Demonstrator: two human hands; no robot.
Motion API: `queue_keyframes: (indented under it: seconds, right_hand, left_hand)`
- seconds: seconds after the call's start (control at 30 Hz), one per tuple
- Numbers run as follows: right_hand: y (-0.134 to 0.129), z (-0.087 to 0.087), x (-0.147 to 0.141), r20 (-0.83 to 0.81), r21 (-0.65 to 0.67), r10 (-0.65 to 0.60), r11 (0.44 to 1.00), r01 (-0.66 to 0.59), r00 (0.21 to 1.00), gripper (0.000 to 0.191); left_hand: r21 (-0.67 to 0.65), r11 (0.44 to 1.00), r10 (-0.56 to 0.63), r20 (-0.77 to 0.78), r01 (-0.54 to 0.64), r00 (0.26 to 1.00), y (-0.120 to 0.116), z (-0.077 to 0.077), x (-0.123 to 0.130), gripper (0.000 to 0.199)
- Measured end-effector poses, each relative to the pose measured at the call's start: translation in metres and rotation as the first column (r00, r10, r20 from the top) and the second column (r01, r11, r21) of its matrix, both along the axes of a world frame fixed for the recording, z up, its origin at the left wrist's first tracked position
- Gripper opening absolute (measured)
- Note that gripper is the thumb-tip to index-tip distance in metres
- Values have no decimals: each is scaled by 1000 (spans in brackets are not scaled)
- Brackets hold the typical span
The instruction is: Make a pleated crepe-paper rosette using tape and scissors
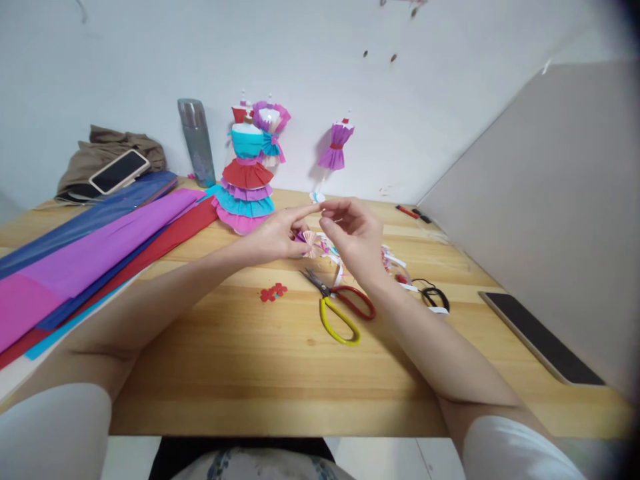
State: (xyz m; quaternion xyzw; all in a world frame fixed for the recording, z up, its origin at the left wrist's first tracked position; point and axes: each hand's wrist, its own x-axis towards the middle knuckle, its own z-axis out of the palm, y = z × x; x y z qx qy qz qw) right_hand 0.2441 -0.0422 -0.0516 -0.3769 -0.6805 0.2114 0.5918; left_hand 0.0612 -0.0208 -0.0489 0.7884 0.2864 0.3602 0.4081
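My left hand [273,235] holds a small pleated paper fan [310,244] in cream and purple between its thumb and lower fingers, while its index finger stretches to the right. At that fingertip, my right hand [357,237] has its fingers curled towards the thumb in a pinch; whatever is between them is too small to make out. Below the hands lie scissors [327,293] with one red and one yellow handle, blades partly apart. Red flower-shaped paper pieces [273,292] rest to their left. Paper scraps [395,260] are partly hidden behind my right hand.
Behind stand dress forms in crepe paper, a large tiered one [247,177] and a purple one [337,145]. Crepe paper sheets [125,230], a bottle [197,143] and a phone [120,171] on brown cloth are left. Black tape [435,298] and a dark tablet [540,333] lie right.
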Motion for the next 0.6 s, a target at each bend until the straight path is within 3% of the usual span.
queue_keyframes:
  seconds: [0.2, 0.4, 0.6]
  right_hand:
    - [-10, 17, 10, 177, 225, -134, 970, 92, 975, 16]
    - [-7, 33, 27, 161, 171, -58, 985, 30, 985, 6]
    - [-17, 43, 26, 345, 240, -32, 969, -55, 938, 11]
  left_hand:
    - [82, 996, -42, -49, 46, 998, -3, -3, 1, 81]
    - [199, 978, -46, -102, 65, 994, -7, 4, -3, 77]
    - [322, 945, -10, -123, 50, 992, -6, 3, -4, 59]
